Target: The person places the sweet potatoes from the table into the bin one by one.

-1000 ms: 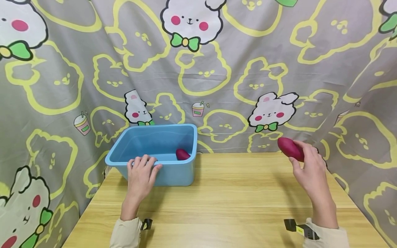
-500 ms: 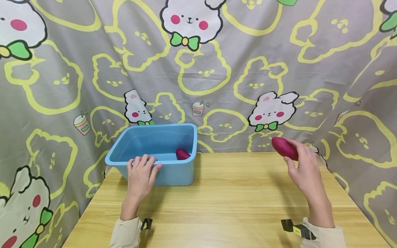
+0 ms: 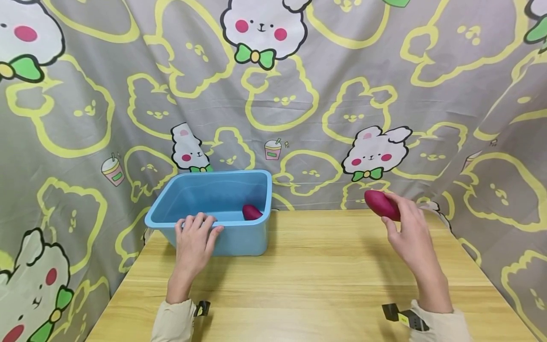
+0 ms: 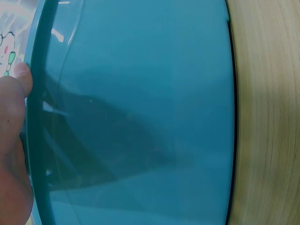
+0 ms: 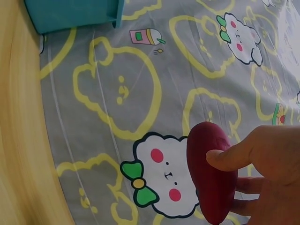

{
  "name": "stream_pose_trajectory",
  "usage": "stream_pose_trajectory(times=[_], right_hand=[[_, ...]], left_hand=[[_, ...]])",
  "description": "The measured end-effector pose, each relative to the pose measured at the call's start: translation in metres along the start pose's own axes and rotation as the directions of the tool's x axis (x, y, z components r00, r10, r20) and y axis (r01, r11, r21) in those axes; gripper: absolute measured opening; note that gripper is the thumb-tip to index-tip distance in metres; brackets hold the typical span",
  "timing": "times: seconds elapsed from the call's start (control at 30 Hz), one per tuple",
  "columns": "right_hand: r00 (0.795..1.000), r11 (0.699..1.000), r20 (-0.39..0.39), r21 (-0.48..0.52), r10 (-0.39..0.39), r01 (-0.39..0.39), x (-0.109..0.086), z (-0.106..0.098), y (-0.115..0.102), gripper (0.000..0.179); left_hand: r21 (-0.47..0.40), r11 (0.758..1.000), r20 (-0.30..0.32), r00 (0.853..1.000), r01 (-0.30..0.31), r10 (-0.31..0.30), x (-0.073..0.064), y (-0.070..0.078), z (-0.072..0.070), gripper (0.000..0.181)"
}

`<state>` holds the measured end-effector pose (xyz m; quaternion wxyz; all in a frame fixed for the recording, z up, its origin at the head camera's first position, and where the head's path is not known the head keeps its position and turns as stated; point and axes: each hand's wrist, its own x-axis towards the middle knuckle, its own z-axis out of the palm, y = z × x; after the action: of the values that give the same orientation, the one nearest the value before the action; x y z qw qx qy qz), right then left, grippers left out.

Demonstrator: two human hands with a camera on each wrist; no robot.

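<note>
My right hand (image 3: 410, 235) pinches a smooth, purplish-red sweet potato (image 3: 380, 204) between thumb and fingers, holding it above the right side of the table. In the right wrist view the thumb lies across the sweet potato (image 5: 211, 173), with the fingers behind it. At the left, my left hand (image 3: 194, 242) grips the near rim of a blue plastic bin (image 3: 243, 240), fingers hooked over the edge. The left wrist view shows the bin's wall (image 4: 140, 108) and the hand at its rim. Inside the bin's right end lies another purplish-red sweet potato (image 3: 251, 213), partly hidden by the near wall.
The bin stands on a light wood-grain table (image 3: 325, 280), near its back left. A grey curtain (image 3: 299, 142) with yellow outlines and cartoon rabbits hangs behind the table and along both sides. Each wrist wears a black strap, such as the right strap (image 3: 412, 320).
My right hand has moved left with the sweet potato in its fingers, staying above the table. The left hand and the bin have stayed in place.
</note>
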<state>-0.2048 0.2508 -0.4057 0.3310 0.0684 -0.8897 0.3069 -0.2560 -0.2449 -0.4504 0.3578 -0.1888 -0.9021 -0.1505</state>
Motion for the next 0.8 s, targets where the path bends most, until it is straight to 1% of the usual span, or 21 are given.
stream_pose_trajectory(times=[0.27, 0.5, 0.8], right_hand=[[1.0, 1.0, 0.009, 0.02, -0.025, 0.024, 0.0, 0.007, -0.006, 0.065], [0.999, 0.998, 0.022, 0.035, -0.047, 0.046, 0.0, 0.014, -0.011, 0.066], [0.997, 0.997, 0.028, 0.039, -0.072, 0.071, -0.001, 0.022, -0.016, 0.063]], left_hand=[[-0.005, 1.0, -0.005, 1.0, -0.003, 0.003, 0.0, 0.0, 0.0, 0.022], [-0.001, 1.0, 0.007, 1.0, 0.003, -0.003, 0.0, 0.0, -0.001, 0.022], [-0.001, 1.0, 0.003, 1.0, 0.001, -0.001, 0.001, 0.0, 0.0, 0.022]])
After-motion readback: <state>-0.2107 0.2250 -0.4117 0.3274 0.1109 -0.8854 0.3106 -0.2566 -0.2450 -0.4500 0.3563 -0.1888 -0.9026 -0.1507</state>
